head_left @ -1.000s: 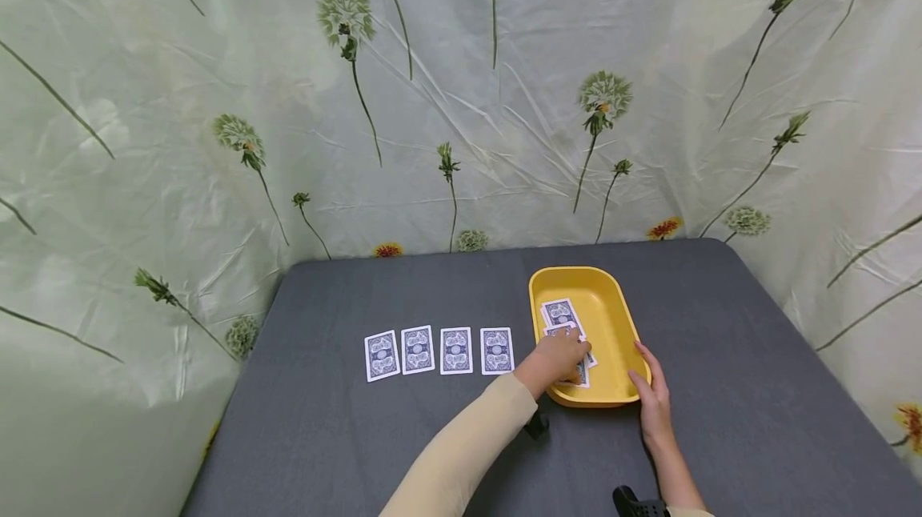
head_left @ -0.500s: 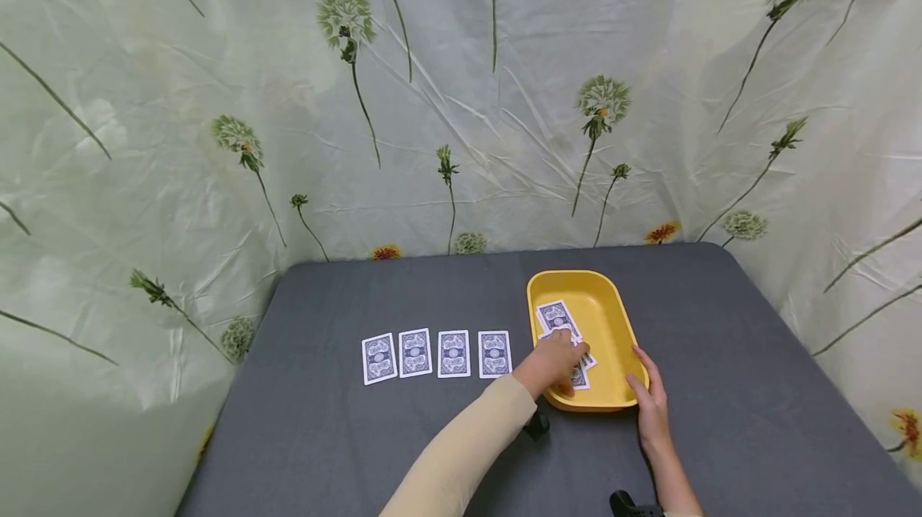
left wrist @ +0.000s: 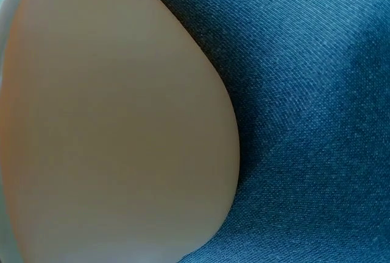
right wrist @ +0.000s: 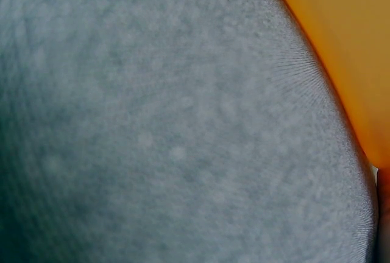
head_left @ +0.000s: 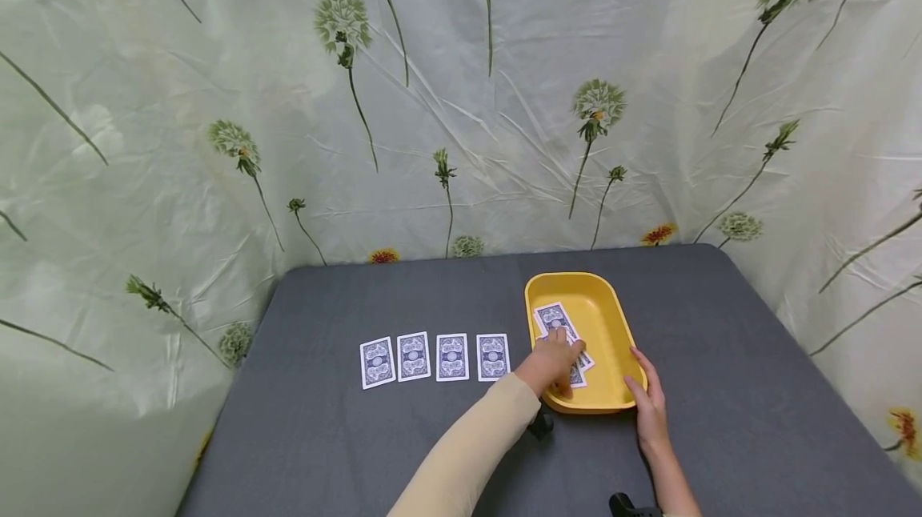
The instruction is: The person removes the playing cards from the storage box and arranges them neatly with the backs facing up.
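Note:
In the head view a yellow tray (head_left: 608, 325) holds several overlapping playing cards (head_left: 553, 317), blue patterned backs up, in its left half. My left hand (head_left: 553, 361) reaches over the tray's left wall, fingers bent down onto these cards. Its fingertips are partly hidden, so a grip on a card cannot be made out. My right hand (head_left: 651, 405) holds the tray's near right rim between thumb and fingers. The left wrist view shows mostly bare skin (left wrist: 122, 123) close up. A yellow edge of the tray (right wrist: 350, 50) fills the right wrist view's upper right.
Left of the tray, several face-down playing cards (head_left: 451, 357) lie spaced in a row on the dark grey tablecloth (head_left: 346, 437). A pale curtain with dandelion print (head_left: 446, 85) hangs behind and beside the table.
The left hand shifts slightly and its fingers work over the cards in the tray, whose top cards move a little. The right hand keeps its hold on the rim.

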The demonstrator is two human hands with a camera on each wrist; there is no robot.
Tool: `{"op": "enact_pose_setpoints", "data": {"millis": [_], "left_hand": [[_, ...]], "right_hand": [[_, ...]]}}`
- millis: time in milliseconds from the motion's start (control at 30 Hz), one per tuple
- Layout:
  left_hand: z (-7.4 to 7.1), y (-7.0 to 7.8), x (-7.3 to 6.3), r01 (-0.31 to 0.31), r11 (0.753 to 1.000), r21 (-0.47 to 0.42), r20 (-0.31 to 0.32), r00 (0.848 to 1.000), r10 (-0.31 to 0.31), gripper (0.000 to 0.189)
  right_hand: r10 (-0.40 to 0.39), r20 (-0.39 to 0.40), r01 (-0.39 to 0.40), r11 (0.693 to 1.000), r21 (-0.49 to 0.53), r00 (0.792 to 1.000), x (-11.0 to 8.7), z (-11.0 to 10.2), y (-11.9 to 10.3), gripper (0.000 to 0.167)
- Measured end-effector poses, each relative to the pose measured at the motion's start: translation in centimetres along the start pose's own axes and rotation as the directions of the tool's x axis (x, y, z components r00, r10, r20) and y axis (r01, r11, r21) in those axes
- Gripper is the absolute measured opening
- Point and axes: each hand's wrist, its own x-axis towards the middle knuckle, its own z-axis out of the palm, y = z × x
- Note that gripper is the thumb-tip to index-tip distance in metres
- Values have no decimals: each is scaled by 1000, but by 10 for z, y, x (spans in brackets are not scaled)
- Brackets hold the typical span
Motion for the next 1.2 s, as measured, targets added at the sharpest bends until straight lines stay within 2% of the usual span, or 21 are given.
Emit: {"op": "enact_pose_setpoints", "data": {"millis": [333, 467, 667, 833, 967, 1067, 1200], "left_hand": [[1, -1, 1, 9, 1000, -19, 11, 1000, -9, 85], [2, -2, 0, -8, 1000, -23, -4, 1000, 8, 86], [4, -2, -3, -90, 995, 46, -70, 993, 94, 72], [5, 0, -6, -112, 985, 131, -85, 989, 124, 67], [8, 1, -11, -152, 977, 149, -132, 976, 172, 65], [7, -2, -17, -193, 976, 103, -191, 959, 210, 64], [-5, -13, -31, -249, 968, 41, -252, 934, 251, 66]], "right_hand": [[-10, -2, 10, 1000, -4, 1000, 1, 1, 1, 46], [-16, 0, 16, 1000, -3, 1000, 1, 2, 1, 46], [1, 10, -1, 1000, 1, 1000, 1, 1, -1, 47], [-24, 4, 24, 1000, 19, 1000, 0, 1, -3, 46], [-54, 3, 54, 998, 43, 999, -1, 1, -3, 45], [-42, 5, 42, 998, 41, 999, -1, 1, -3, 45], [-16, -5, 16, 999, 35, 1000, 1, 1, -2, 46]]}}
